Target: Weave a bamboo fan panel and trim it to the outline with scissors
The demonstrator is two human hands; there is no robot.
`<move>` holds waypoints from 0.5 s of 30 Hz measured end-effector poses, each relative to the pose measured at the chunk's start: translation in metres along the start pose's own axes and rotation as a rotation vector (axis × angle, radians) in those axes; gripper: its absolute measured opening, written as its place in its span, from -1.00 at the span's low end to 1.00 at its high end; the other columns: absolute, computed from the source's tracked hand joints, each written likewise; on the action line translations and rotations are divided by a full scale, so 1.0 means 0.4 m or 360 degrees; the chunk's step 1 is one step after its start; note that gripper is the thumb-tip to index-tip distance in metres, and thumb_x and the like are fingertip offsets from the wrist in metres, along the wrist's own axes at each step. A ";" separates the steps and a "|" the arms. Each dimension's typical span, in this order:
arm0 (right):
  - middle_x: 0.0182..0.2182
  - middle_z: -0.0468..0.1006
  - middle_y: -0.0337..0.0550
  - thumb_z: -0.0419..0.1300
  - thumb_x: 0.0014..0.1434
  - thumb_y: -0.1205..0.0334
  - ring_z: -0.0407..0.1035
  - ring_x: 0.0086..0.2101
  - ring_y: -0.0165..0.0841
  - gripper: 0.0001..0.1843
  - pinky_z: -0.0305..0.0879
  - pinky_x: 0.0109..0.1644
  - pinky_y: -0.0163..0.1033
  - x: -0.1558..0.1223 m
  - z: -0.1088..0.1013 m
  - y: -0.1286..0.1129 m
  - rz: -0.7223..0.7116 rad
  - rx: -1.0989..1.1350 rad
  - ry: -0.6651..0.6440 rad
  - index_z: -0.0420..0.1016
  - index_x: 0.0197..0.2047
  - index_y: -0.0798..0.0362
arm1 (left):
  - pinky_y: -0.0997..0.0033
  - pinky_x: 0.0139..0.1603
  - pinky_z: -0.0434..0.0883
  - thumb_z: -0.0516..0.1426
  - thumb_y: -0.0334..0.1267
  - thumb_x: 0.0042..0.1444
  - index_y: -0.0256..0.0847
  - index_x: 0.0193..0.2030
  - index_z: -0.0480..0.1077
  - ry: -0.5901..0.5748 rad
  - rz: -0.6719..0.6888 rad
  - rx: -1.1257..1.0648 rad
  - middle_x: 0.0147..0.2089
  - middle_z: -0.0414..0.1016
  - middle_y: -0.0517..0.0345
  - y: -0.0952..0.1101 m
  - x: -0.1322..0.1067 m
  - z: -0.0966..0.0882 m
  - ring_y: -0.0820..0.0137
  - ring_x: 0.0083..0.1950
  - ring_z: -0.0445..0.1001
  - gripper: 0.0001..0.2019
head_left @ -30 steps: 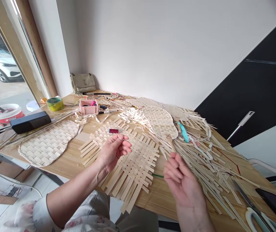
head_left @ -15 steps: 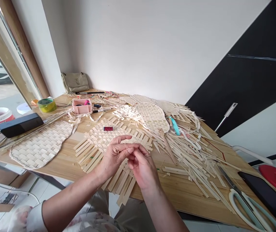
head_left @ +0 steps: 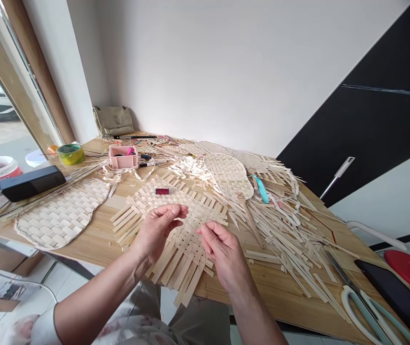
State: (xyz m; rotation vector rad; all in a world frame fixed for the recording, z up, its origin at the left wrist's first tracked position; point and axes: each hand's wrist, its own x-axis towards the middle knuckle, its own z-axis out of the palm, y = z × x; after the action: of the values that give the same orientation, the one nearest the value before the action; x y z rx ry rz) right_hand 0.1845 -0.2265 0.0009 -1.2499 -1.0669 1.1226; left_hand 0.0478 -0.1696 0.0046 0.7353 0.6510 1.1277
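The fingers (head_left: 176, 210) of the left hand (head_left: 156, 231) are pinching narrowly, and the fingers (head_left: 205, 231) of the right hand (head_left: 222, 253) are doing the same; whatever they may be holding is too thin to make out. Both hands are hovering just above a loose woven strip mat (head_left: 195, 206), its unwoven ends fanning toward the person. A spool of red thread (head_left: 162, 191) is lying on that mat. A woven fan shape (head_left: 61, 215) is sitting to the left, a second woven fan shape (head_left: 229, 176) is sitting beyond the mat, and loose strips (head_left: 291, 254) and scissors (head_left: 368, 311) are lying to the right on the tabletop (head_left: 226, 287).
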 end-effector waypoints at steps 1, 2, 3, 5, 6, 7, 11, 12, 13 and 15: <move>-0.70 0.05 -0.40 0.17 0.07 -0.10 -0.12 -0.63 -0.51 -0.63 -0.23 -0.57 -0.34 -0.001 -0.002 0.002 0.0003 -0.0027 0.0004 0.37 -0.47 0.06 | 0.54 -0.28 0.33 0.35 -0.16 -0.21 -0.29 -0.41 0.55 -0.0003 -0.0029 -0.0035 -0.33 0.53 0.05 0.002 0.001 0.000 0.47 -0.29 0.42 -0.75; -0.70 0.05 -0.40 0.16 0.08 -0.10 -0.12 -0.63 -0.51 -0.63 -0.22 -0.57 -0.34 -0.001 -0.005 0.003 0.0004 -0.0057 0.0011 0.37 -0.46 0.06 | 0.55 -0.30 0.33 0.36 -0.15 -0.24 -0.29 -0.41 0.55 -0.0005 -0.0046 -0.0059 -0.36 0.52 0.06 0.004 0.001 -0.001 0.48 -0.31 0.42 -0.73; -0.71 0.05 -0.40 0.15 0.09 -0.10 -0.12 -0.63 -0.51 -0.63 -0.21 -0.57 -0.34 -0.001 -0.008 0.004 0.0006 -0.0091 0.0017 0.37 -0.46 0.06 | 0.56 -0.31 0.33 0.36 -0.14 -0.26 -0.30 -0.40 0.55 -0.0005 -0.0055 -0.0072 -0.39 0.51 0.07 0.005 0.002 -0.001 0.49 -0.33 0.41 -0.71; -0.72 0.06 -0.41 0.14 0.09 -0.12 -0.11 -0.64 -0.51 -0.62 -0.19 -0.57 -0.35 0.000 -0.014 0.006 0.0007 -0.0165 0.0021 0.36 -0.45 0.06 | 0.58 -0.33 0.32 0.37 -0.13 -0.27 -0.32 -0.40 0.55 -0.0001 -0.0052 -0.0077 -0.42 0.49 0.09 0.008 0.004 -0.002 0.51 -0.36 0.40 -0.69; -0.72 0.06 -0.41 0.13 0.09 -0.13 -0.10 -0.64 -0.51 -0.61 -0.17 -0.57 -0.35 0.001 -0.018 0.007 0.0008 -0.0206 0.0028 0.37 -0.45 0.06 | 0.58 -0.33 0.32 0.37 -0.13 -0.27 -0.32 -0.40 0.55 -0.0001 -0.0047 -0.0075 -0.43 0.48 0.10 0.009 0.004 -0.004 0.52 -0.37 0.39 -0.69; -0.73 0.07 -0.41 0.11 0.08 -0.15 -0.09 -0.64 -0.51 -0.59 -0.15 -0.57 -0.36 0.002 -0.022 0.008 0.0009 -0.0251 0.0035 0.37 -0.44 0.07 | 0.58 -0.34 0.31 0.37 -0.13 -0.26 -0.32 -0.40 0.55 -0.0003 -0.0042 -0.0070 -0.43 0.47 0.11 0.010 0.005 -0.005 0.53 -0.38 0.38 -0.69; -0.75 0.08 -0.41 0.07 0.10 -0.17 -0.03 -0.66 -0.49 -0.56 -0.08 -0.57 -0.37 0.005 -0.032 0.008 -0.0006 -0.0430 0.0097 0.40 -0.40 0.08 | 0.60 -0.38 0.27 0.35 -0.12 -0.22 -0.31 -0.40 0.56 -0.0042 -0.0007 0.0023 -0.51 0.41 0.16 0.009 0.005 -0.014 0.58 -0.46 0.30 -0.71; -0.76 0.09 -0.41 0.05 0.11 -0.16 -0.01 -0.66 -0.49 -0.57 -0.07 -0.57 -0.36 0.005 -0.032 0.006 -0.0017 -0.0477 0.0112 0.40 -0.39 0.08 | 0.59 -0.39 0.26 0.34 -0.12 -0.21 -0.31 -0.42 0.56 -0.0064 -0.0008 0.0080 -0.52 0.40 0.17 0.007 0.004 -0.016 0.58 -0.47 0.28 -0.72; -0.76 0.09 -0.41 0.04 0.12 -0.14 0.00 -0.67 -0.48 -0.58 -0.05 -0.57 -0.36 0.004 -0.032 0.003 -0.0034 -0.0524 0.0126 0.40 -0.38 0.07 | 0.59 -0.40 0.24 0.33 -0.11 -0.19 -0.31 -0.43 0.55 -0.0095 -0.0019 0.0151 -0.52 0.40 0.16 0.003 0.003 -0.018 0.58 -0.48 0.27 -0.73; -0.76 0.11 -0.40 0.02 0.15 -0.10 0.03 -0.67 -0.47 -0.61 -0.01 -0.56 -0.35 0.001 -0.031 -0.008 -0.0091 -0.0622 0.0122 0.40 -0.38 0.06 | 0.56 -0.41 0.23 0.31 -0.10 -0.15 -0.30 -0.43 0.56 -0.0187 -0.0058 0.0326 -0.50 0.41 0.13 -0.006 0.002 -0.022 0.56 -0.46 0.27 -0.73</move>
State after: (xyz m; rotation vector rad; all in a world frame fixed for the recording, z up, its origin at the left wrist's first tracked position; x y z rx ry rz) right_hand 0.1968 -0.2278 0.0035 -1.5423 -1.2959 0.8381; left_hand 0.0428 -0.1677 -0.0027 0.9535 0.6836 0.9855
